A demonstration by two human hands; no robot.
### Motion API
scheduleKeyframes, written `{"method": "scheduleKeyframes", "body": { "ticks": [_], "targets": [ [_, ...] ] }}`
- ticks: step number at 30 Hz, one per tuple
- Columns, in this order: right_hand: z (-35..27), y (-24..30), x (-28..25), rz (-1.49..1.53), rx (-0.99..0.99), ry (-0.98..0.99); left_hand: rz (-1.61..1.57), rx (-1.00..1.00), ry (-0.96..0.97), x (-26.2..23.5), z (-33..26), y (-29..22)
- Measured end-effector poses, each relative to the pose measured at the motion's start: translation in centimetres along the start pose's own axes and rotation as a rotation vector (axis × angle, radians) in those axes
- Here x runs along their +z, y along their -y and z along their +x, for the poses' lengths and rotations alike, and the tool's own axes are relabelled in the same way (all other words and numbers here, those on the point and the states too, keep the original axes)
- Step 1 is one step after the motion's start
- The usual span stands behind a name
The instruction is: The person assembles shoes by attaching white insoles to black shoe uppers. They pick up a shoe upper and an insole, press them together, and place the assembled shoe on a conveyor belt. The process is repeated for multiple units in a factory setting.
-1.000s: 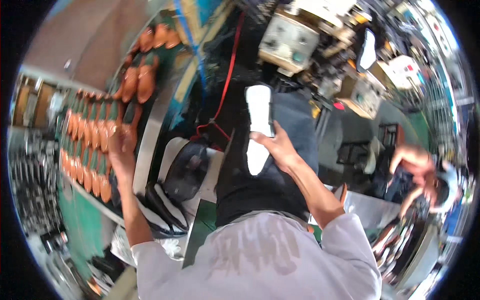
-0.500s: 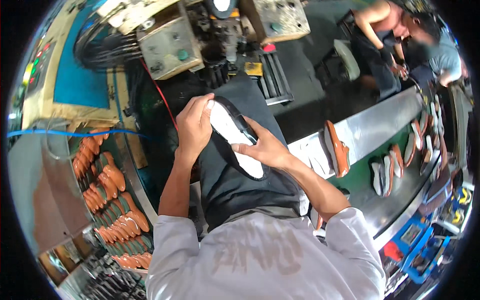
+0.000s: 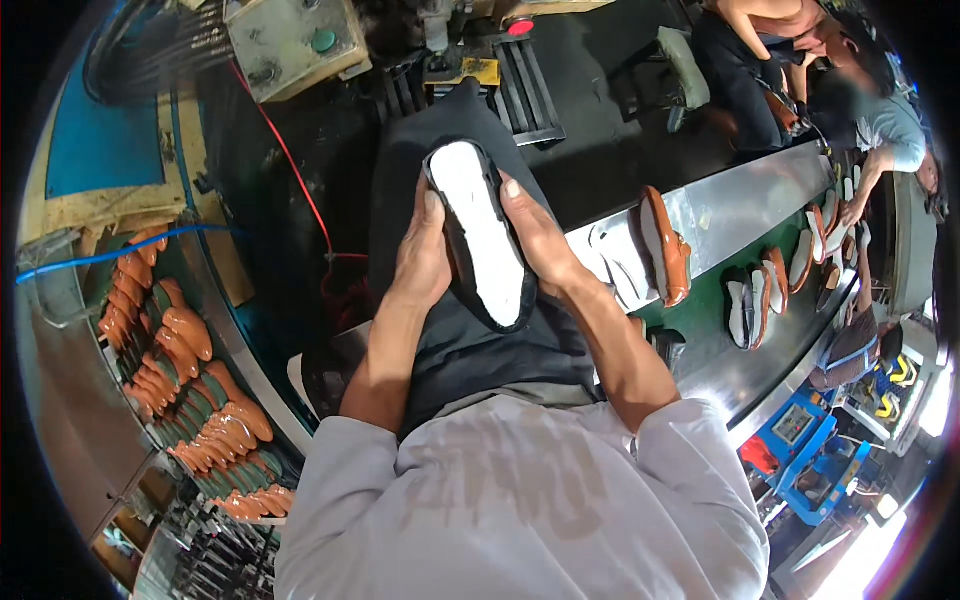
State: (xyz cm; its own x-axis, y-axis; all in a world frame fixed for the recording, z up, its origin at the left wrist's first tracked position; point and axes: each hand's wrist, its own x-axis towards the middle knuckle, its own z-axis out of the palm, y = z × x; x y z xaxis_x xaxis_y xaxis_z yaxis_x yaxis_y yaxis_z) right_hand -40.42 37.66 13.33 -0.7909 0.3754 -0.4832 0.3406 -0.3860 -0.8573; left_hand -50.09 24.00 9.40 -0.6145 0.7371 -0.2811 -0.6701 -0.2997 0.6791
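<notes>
Above our dark trousers (image 3: 405,160), we hold the black shoe (image 3: 480,225) white underside up, the left hand (image 3: 426,255) closed along one flank and the right hand (image 3: 538,240) along the other. Should either grip slacken, the shoe could tip or slip, as the hands seem its main support. A careless swing rightward might knock the brown shoe (image 3: 667,255) on the metal surface (image 3: 740,205), near our right forearm (image 3: 615,345).
</notes>
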Motion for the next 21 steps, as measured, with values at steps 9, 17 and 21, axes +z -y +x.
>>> {"method": "scheduleKeyframes", "body": {
  "ticks": [9, 17, 21],
  "targets": [
    [1.1, 1.3, 1.0, -0.724, -0.129, -0.086, 0.589, 0.252, -0.296, 1.1, 0.0, 1.1],
    [-7.2, 3.4, 0.8, -1.442, -0.590, 0.074, 0.098, -0.140, -0.554, 5.2, 2.3, -1.3],
    [-5.8, 1.5, -2.1, -1.308, -0.648, 0.138, 1.100, 0.313, -0.560, -0.2, 5.4, 0.0]
  ]
}}
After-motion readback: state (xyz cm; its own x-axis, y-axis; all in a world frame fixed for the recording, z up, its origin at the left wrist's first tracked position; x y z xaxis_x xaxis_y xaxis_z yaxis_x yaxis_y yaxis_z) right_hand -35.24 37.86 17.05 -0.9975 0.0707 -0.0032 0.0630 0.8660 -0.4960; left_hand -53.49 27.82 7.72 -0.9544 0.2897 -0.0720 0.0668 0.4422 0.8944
